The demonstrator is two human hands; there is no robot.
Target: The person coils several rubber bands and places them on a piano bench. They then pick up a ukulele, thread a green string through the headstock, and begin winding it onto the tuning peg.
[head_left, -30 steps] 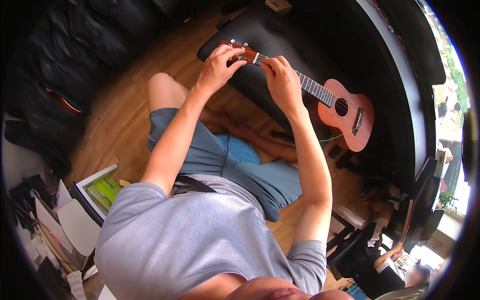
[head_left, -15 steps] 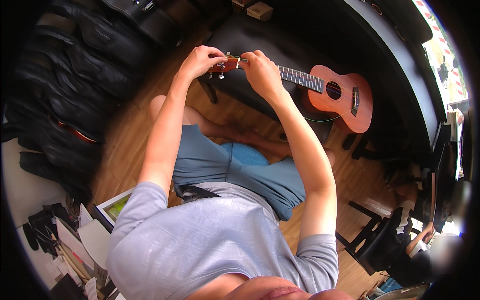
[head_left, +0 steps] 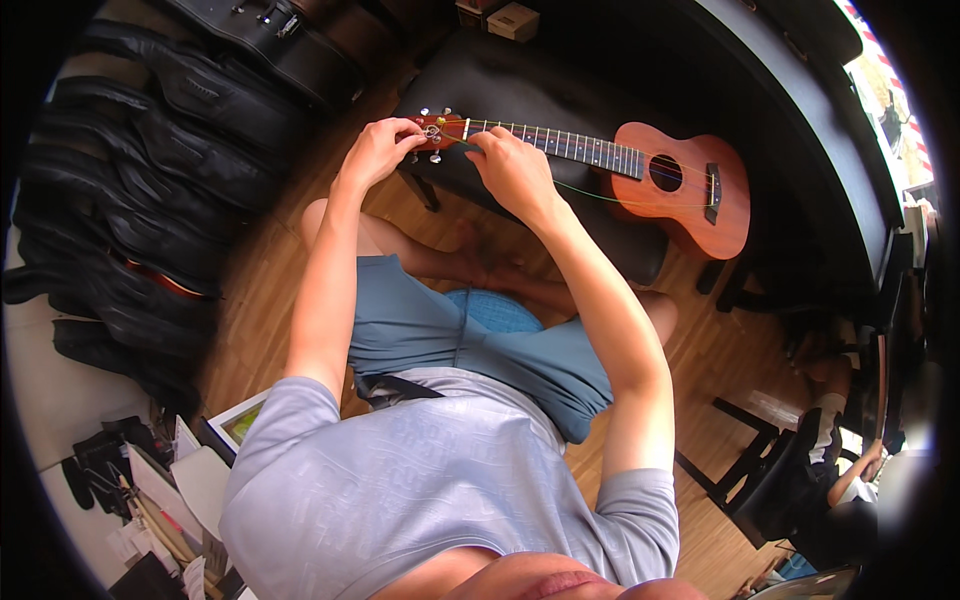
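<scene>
A reddish-brown ukulele (head_left: 640, 200) lies across a black padded bench (head_left: 480, 75), its headstock (head_left: 452, 128) toward the left. My left hand (head_left: 378, 152) is at the end of the headstock, thumb and fingertips pinched beside the silver tuning pegs (head_left: 436, 156). What they hold there is too small to make out. By the near edge of the neck (head_left: 570, 147), just past the nut, my right hand (head_left: 512, 172) is closed on a thin green string (head_left: 585, 193). That string bows loosely away from the neck toward the ukulele's body. Other strings run along the fretboard.
Black instrument cases (head_left: 210, 90) line the left side. Papers and tools (head_left: 150, 510) are piled at the lower left, near a framed picture (head_left: 240, 425). Small boxes (head_left: 513, 22) stand behind the bench. At right are a black chair (head_left: 770, 490) and another person's arm (head_left: 860, 470).
My right hand has come off the top of the neck to its near side. The loose green string now runs closer to the neck. My left hand has shifted slightly nearer to me.
</scene>
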